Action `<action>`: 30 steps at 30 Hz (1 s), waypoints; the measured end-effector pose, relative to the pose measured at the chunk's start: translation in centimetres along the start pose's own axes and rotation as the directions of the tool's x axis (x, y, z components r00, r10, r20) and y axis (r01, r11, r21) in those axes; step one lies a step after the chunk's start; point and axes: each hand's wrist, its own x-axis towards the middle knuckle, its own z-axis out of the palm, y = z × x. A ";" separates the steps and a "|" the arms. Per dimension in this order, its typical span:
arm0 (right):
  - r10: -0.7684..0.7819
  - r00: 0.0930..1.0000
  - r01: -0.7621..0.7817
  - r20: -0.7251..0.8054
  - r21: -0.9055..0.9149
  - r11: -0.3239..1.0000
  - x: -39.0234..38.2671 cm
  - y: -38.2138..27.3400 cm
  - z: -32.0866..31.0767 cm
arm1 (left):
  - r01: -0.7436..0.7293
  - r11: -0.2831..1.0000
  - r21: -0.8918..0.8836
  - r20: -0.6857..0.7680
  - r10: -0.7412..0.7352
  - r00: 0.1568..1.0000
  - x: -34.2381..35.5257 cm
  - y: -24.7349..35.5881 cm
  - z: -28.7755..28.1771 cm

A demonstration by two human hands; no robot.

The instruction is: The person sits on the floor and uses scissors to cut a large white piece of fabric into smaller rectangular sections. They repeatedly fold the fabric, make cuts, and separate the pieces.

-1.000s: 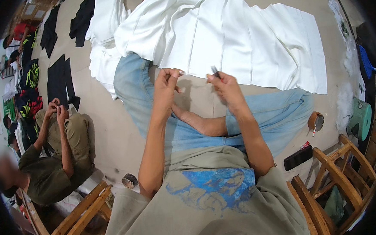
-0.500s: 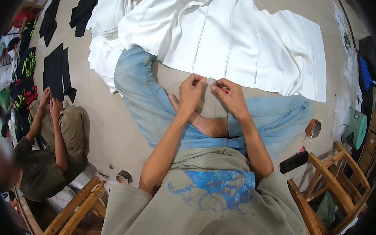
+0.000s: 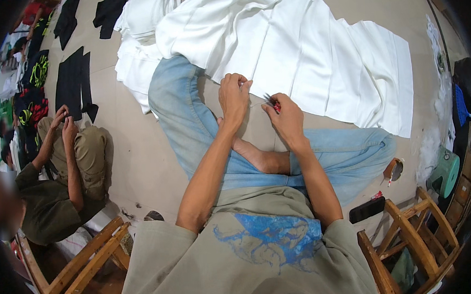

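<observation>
White fabric (image 3: 316,50) with long seams spreads in front of me, its near edge running past my hands. My left hand (image 3: 234,98) is closed in a pinch over that edge; what its fingertips hold is too small to make out. Just to the right, my right hand (image 3: 288,117) is closed around small red-handled thread snips (image 3: 277,107). The snips' dark blades point up and left, close to the fabric edge. A thin pale thread (image 3: 256,103) shows between the two hands.
My crossed legs in blue jeans (image 3: 179,112) frame the work. More white cloth (image 3: 133,67) is stacked at far left. Beside me on the left sits a co-worker (image 3: 50,196) near black cloth pieces (image 3: 69,81). A phone (image 3: 367,210), tape roll (image 3: 392,171), green stool (image 3: 446,172) and wooden frame (image 3: 413,233) are at right.
My left hand has moved up and left onto the fabric's edge, away from my right hand. The snips' blades now show more clearly, and the whole view has shifted slightly.
</observation>
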 end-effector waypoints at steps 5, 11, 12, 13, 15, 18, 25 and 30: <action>0.037 0.993 -0.055 0.117 0.158 0.986 -0.4 -0.6 1.0 | 0.093 0.992 -0.082 0.043 -0.090 0.995 -0.7 -1.1 -0.6; 0.073 0.987 -0.100 0.142 0.193 0.976 0.6 -0.7 1.5 | 0.137 0.967 -0.215 0.044 -0.130 0.991 -0.5 -1.8 -0.8; -0.015 0.997 0.004 0.079 0.131 0.991 0.6 -1.0 2.3 | 0.141 0.966 -0.218 0.034 -0.137 0.990 -0.6 -1.9 -0.7; -0.112 0.993 0.110 0.023 0.063 0.992 0.7 -1.9 2.6 | 0.146 0.964 -0.220 0.019 -0.145 0.989 -0.5 -1.6 -0.9; -0.037 0.999 0.037 -0.004 0.058 0.998 0.2 -3.1 2.3 | 0.245 0.922 -0.298 0.049 -0.242 0.969 -0.6 -1.0 -1.3; 0.000 1.000 0.000 -0.007 0.025 1.000 0.2 -4.5 1.0 | 0.246 0.855 -0.457 0.022 -0.266 0.964 -0.3 -2.1 -1.1; -0.199 0.980 0.190 -0.026 -0.194 0.962 4.1 -2.2 0.8 | 0.221 0.822 -0.524 0.065 -0.220 0.973 -0.2 -1.9 -0.7; -0.240 0.963 0.266 0.126 -0.279 0.923 6.8 -2.1 0.8 | 0.203 0.824 -0.528 0.053 -0.206 0.977 -0.3 -2.1 -0.7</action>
